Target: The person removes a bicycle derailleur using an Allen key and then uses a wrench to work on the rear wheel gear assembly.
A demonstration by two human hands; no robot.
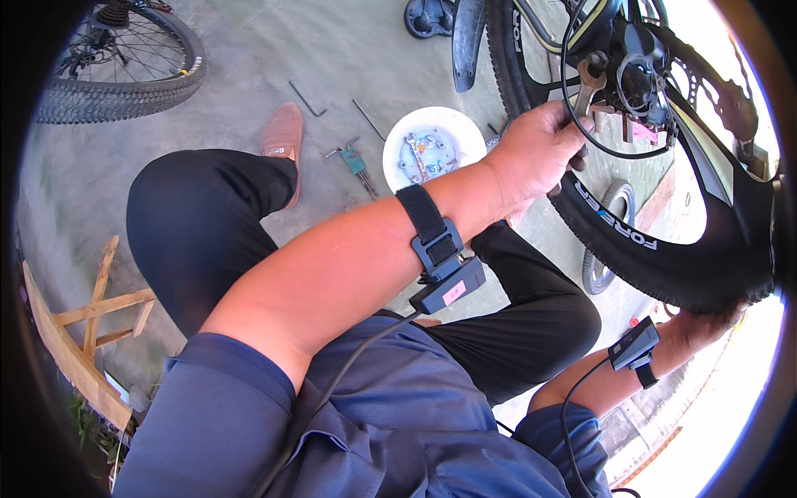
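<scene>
My left hand (544, 149) is closed round the handle of a worn open-end wrench (588, 87). The wrench points up, its jaw beside the dark metal parts (639, 83) around the bicycle's hub. A black cable loops close to this hand and round those parts. Just past the hand is the bicycle's thick black tire (614, 224), with pale lettering on its sidewall. My right hand (704, 326) is at the near lower edge of that tire, at the right rim of the view. Its fingers are mostly hidden and blurred there.
A white bowl (473, 137) holding small metal parts and a wrench stands on the concrete floor. Beside it lie a hex key set (355, 166) and loose hex keys (307, 98). Another bicycle wheel (124, 104) is far left, a wooden frame (83, 332) near left.
</scene>
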